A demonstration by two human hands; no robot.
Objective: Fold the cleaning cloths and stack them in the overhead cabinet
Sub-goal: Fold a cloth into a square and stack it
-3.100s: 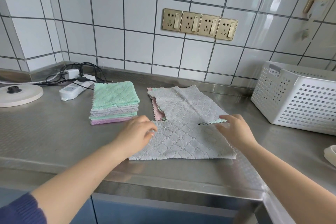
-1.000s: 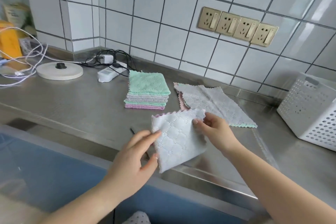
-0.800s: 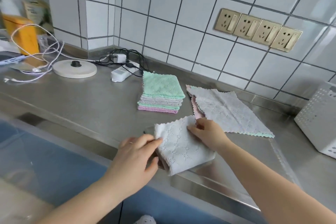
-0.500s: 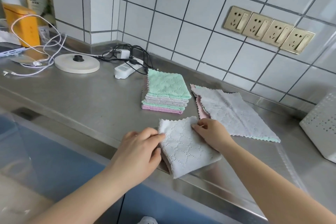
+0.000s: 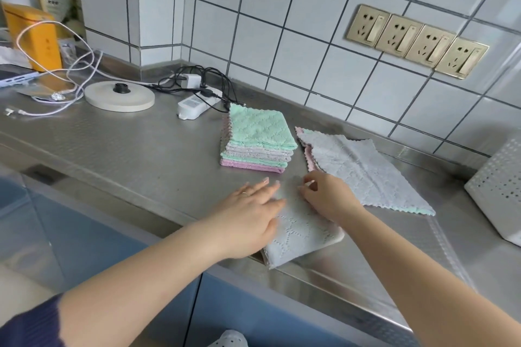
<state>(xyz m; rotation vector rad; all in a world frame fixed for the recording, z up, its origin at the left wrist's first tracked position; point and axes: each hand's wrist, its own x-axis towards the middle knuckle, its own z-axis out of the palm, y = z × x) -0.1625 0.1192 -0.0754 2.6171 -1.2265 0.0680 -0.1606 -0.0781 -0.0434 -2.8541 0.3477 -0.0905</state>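
Note:
A folded grey cloth [image 5: 303,234] lies at the front edge of the steel counter [image 5: 127,146]. My left hand [image 5: 248,217] lies flat on its left side with straight fingers. My right hand [image 5: 328,197] rests on its far right part, fingers curled at the cloth's top edge. Behind them stands a stack of folded cloths [image 5: 258,144] with a green one on top. To its right lie unfolded cloths [image 5: 363,169], a grey one uppermost over a pink and a green one.
A white perforated basket [image 5: 499,194] stands at the right. A round kettle base [image 5: 119,96], a power strip with black cables [image 5: 197,101], white cords and a yellow box [image 5: 32,36] sit at the back left. Wall sockets [image 5: 417,41] are above.
The grey cloth, spread open earlier, was folded into a small square and laid at the counter edge. My left hand moved onto it and now lies flat on it.

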